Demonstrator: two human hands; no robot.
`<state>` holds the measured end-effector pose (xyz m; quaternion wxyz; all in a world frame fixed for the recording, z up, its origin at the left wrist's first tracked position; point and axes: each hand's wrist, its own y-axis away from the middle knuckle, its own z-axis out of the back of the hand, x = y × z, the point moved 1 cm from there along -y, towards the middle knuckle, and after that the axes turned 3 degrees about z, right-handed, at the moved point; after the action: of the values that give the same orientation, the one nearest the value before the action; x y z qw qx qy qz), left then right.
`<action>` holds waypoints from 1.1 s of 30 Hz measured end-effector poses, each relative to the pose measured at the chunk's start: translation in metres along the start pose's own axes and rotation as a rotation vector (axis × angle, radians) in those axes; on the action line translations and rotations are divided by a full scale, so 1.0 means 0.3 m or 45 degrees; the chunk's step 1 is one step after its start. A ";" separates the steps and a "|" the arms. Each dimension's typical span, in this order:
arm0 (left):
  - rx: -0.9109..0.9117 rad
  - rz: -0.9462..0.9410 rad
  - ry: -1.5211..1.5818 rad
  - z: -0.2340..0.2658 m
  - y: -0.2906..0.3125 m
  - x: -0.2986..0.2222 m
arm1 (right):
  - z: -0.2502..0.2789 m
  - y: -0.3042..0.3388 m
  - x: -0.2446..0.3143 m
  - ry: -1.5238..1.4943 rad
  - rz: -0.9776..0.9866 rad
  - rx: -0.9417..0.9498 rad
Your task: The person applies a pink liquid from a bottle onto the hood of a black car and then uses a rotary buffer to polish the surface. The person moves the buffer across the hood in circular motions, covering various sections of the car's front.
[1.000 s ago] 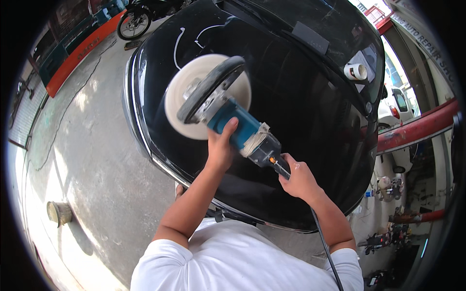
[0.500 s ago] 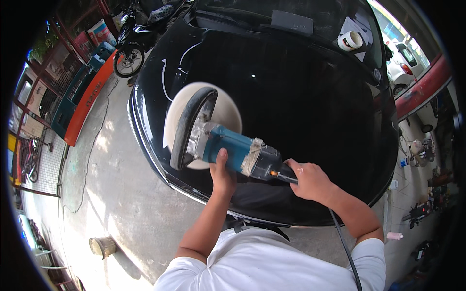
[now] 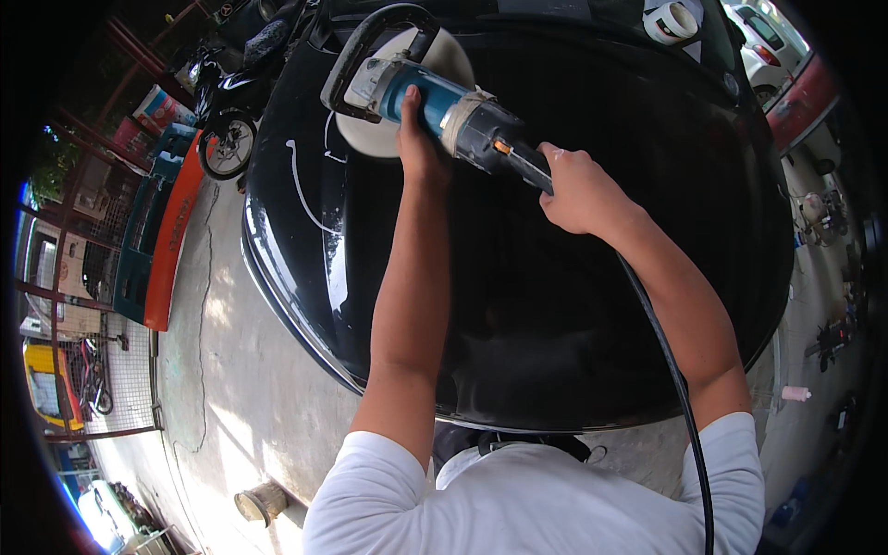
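The polisher (image 3: pixel 430 104) sits over the far left part of a black car hood (image 3: pixel 573 296), well forward of the person. Its body is a stubby cylinder: scuffed grey metal at the head, glossy blue plastic in the middle, and black plastic tapering to a narrow rear grip. Where blue meets black, a dirty cream wrap (image 3: pixel 460 123) circles it, creased and rough like old tape. A small orange switch (image 3: pixel 502 146) shows on the grip.

At the front, a thick black handle (image 3: pixel 407 13) bends in a wide loop, its surface smooth and worn. Beneath it lies a round, off-white pad (image 3: pixel 450 60), broad and flat, with a soft-looking face; its underside is hidden, so its contact with the hood cannot be told.

The left hand (image 3: pixel 422 148) is clamped on the blue body, thumb laid along the top, most fingers out of sight below. The right hand (image 3: pixel 583 192) is wrapped around the rear grip. A black rubbery cord (image 3: pixel 668 356) curves down from there past the right forearm and over the white cloth shirt (image 3: pixel 555 499).

The hood is glossy and rounded, with a thin, curved white streak (image 3: pixel 296 176) near its left edge. Beyond lies grey concrete floor (image 3: pixel 277 388), cracked and sunlit in patches.
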<state>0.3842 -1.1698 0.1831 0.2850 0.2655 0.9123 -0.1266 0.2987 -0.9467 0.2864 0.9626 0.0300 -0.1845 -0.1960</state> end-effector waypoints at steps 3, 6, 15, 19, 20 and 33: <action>-0.060 0.017 -0.024 -0.009 -0.187 0.002 | -0.001 -0.144 -0.006 -0.031 -0.035 -0.060; -0.073 0.060 -0.031 -0.010 -0.331 0.001 | -0.002 -0.252 0.009 -0.076 -0.136 -0.046; 0.059 0.138 0.016 -0.012 -0.353 -0.025 | -0.008 -0.253 0.013 -0.121 -0.057 -0.116; -0.102 0.039 -0.096 -0.006 -0.088 -0.016 | -0.052 -0.075 -0.039 -0.121 0.015 -0.045; -0.141 0.046 -0.121 -0.030 -0.009 -0.002 | -0.054 -0.011 -0.061 -0.106 0.018 -0.035; -0.454 -0.033 -0.246 -0.069 1.276 0.098 | -0.159 0.775 -0.276 -0.171 0.573 0.423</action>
<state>0.5674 -0.8332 0.1522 0.4119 0.1856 0.8921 0.0083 0.3305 -0.7010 0.2437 0.9495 0.1325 -0.2794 0.0537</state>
